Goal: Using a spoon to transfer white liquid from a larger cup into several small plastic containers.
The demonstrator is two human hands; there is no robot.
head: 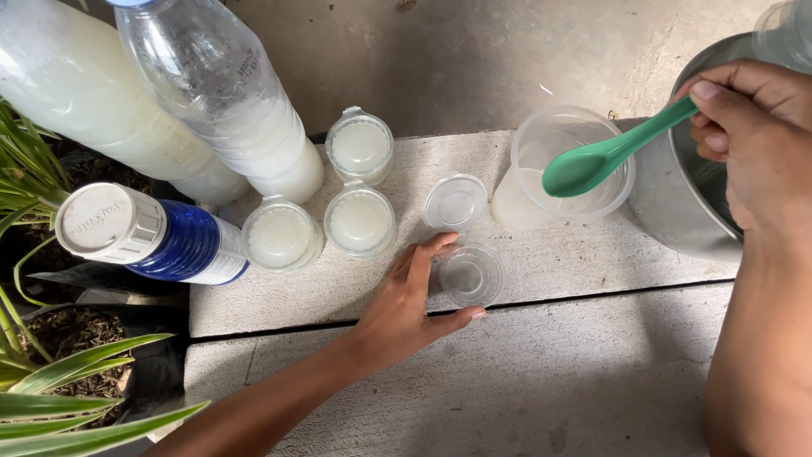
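Three lidded cups of white liquid (359, 220) filled | left hand (406, 309) fingers wide, steadying empty clear plastic cup (470, 275) | right hand (753, 140) pinching green plastic spoon (605, 156)

Lighting is soft, even daylight; no direct sun patches appear. The grey concrete slab (541, 372) is evenly lit and in sharp focus. Shadows are faint, with only a thin dark edge beneath the left hand (406, 309) on the slab. Small highlights show on the clear plastic bottle (224, 93) above and left of the slab. The green leaves (76, 372) left of the slab are slightly soft.
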